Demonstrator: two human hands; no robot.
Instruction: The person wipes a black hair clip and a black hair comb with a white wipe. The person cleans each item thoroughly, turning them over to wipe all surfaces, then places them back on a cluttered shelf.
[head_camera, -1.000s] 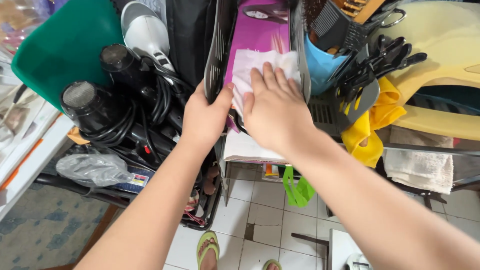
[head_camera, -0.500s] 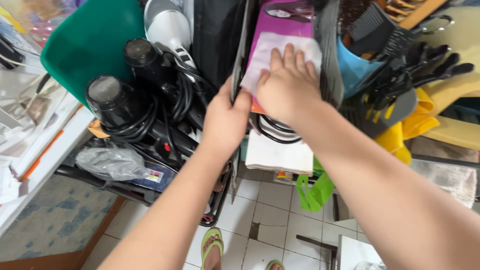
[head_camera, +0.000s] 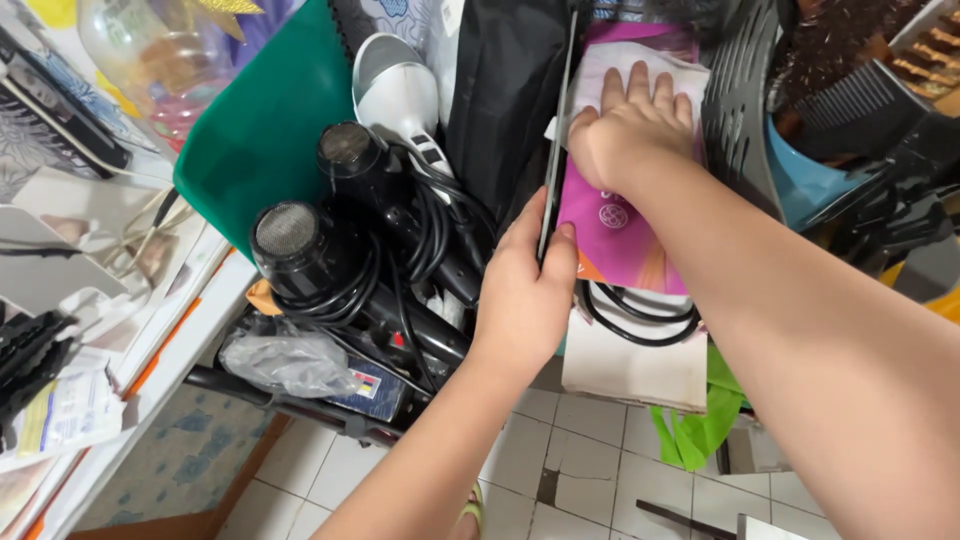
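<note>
My left hand (head_camera: 525, 290) grips the thin dark edge of a black slotted basket wall (head_camera: 556, 140). My right hand (head_camera: 630, 130) lies flat, fingers together, pressing a white cloth (head_camera: 640, 62) onto a pink box (head_camera: 620, 235) that stands in the gap between two basket walls. A loop of black cable (head_camera: 640, 320) hangs under the pink box, above a white carton (head_camera: 635, 365).
Left of my hands lie two black hair dryers (head_camera: 300, 245) with tangled cords, a grey dryer (head_camera: 395, 90) and a green plastic lid (head_camera: 270, 130). A black basket (head_camera: 740, 110) with combs and a blue cup (head_camera: 800, 185) stands at right. White tiled floor (head_camera: 570, 470) below.
My right hand has slid farther up the pink box with the white cloth. My left hand has shifted its hold on the basket wall's edge. The view has moved closer and downward.
</note>
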